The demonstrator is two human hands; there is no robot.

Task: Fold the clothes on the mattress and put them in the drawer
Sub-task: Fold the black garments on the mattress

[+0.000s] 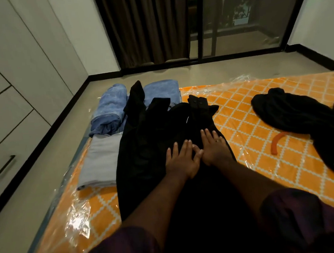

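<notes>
Black garment (155,139) on mattress (241,120); left hand (182,161), right hand (214,148) pressing flat, fingers straight; white lettering on other black garment (293,114) unreadable.

Matt black cloth garment (153,147); glossy clear plastic over mattress (253,139); blue denim jeans (109,113).

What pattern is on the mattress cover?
Orange with a white lattice of diamond shapes on the mattress, seen from the head view.

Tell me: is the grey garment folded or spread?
Folded. The grey garment lies as a neat flat rectangle with stacked edges, on the mattress beside the black garment.
</notes>
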